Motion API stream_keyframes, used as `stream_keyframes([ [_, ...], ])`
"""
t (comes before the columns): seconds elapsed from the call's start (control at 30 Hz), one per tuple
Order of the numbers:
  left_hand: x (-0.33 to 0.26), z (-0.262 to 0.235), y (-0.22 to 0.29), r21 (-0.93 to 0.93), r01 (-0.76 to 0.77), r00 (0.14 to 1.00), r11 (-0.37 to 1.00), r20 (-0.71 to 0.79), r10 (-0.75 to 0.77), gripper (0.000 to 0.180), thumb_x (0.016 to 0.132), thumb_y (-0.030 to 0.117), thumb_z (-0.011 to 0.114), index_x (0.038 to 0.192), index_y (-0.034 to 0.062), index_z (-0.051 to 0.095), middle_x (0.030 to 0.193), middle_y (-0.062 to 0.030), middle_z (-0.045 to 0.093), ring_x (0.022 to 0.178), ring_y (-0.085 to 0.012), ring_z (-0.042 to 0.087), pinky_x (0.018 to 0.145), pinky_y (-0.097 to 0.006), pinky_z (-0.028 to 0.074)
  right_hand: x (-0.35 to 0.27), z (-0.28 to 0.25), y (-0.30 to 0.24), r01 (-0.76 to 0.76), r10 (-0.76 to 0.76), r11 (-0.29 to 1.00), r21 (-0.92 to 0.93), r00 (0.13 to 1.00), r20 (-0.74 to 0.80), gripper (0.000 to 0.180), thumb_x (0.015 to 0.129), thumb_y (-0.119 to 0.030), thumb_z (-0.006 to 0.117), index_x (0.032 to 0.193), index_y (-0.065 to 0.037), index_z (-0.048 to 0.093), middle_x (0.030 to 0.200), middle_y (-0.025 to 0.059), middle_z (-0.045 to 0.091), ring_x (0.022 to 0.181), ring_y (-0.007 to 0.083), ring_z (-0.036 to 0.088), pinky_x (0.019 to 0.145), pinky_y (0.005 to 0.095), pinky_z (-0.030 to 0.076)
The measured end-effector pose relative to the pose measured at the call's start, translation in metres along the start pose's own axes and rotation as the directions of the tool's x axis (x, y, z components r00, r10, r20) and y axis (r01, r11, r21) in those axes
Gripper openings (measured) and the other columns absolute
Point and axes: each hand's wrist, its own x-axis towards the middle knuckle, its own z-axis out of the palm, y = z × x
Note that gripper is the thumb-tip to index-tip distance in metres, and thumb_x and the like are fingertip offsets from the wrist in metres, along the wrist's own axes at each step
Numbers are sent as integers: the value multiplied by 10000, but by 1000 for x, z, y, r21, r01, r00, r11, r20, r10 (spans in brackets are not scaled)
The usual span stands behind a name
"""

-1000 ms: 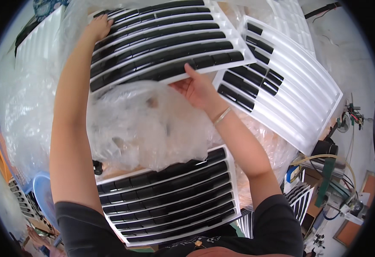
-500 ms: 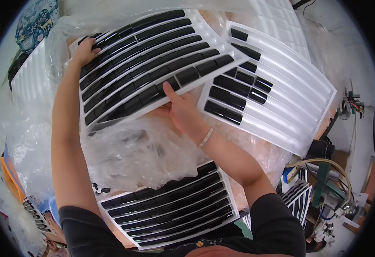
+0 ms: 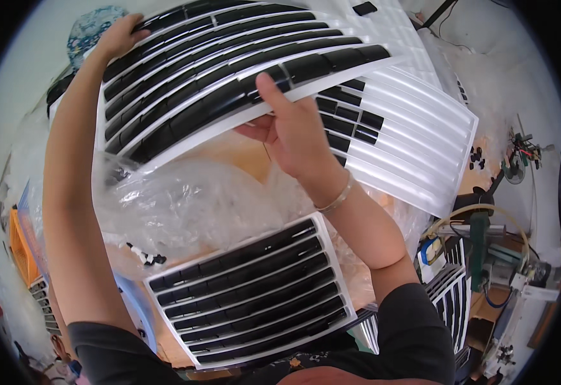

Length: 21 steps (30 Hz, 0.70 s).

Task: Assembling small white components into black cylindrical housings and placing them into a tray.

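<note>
We note the right hand [image 3: 293, 131] at the near edge of a white ribbed tray [image 3: 229, 61] lined with black pieces: thumb on top, fingers below, pinching the rim. Left hand [image 3: 119, 37] at the tray's far left corner, fingertips at the edge; we cannot tell whether they pinch it. We see this tray above crumpled clear plastic [image 3: 184, 199], overlapping a partly filled tray [image 3: 415, 135] at right. A third tray [image 3: 255, 292] lies nearest the body.

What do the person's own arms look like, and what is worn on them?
The left sleeve and the right sleeve are short and dark; both forearms are bare. A thin, pale bangle circles the right wrist; no gloves are worn.
</note>
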Motion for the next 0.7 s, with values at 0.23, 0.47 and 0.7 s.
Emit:
stream_keyframes([
  [0.23,-11,-111,91,-20,-66,995,998,72,67,343,771,252,699,965,-18,618,967,-242,635,930,-365,608,806,-435,465,-108,-5,-39,267,-256,956,-118,961,101,338,960,-229,512,1165,39,519,1013,163,660,829,244,694,701,353,602],
  [0.47,-80,-130,168,-406,-411,911,816,-157,381,369,771,261,690,975,-36,613,998,-247,628,934,-364,597,832,-415,466,-222,-45,0,393,-379,907,-152,919,111,331,967,-197,495,1166,66,515,1027,177,650,826,241,693,672,319,619],
  [0.7,-96,-178,272,-110,-124,977,986,162,140,315,802,233,673,949,-41,618,978,-215,636,913,-318,597,831,-400,469,-304,-70,-18,439,-431,884,-161,899,80,310,969,-186,490,1179,41,512,1039,167,648,842,248,690,702,340,611],
])
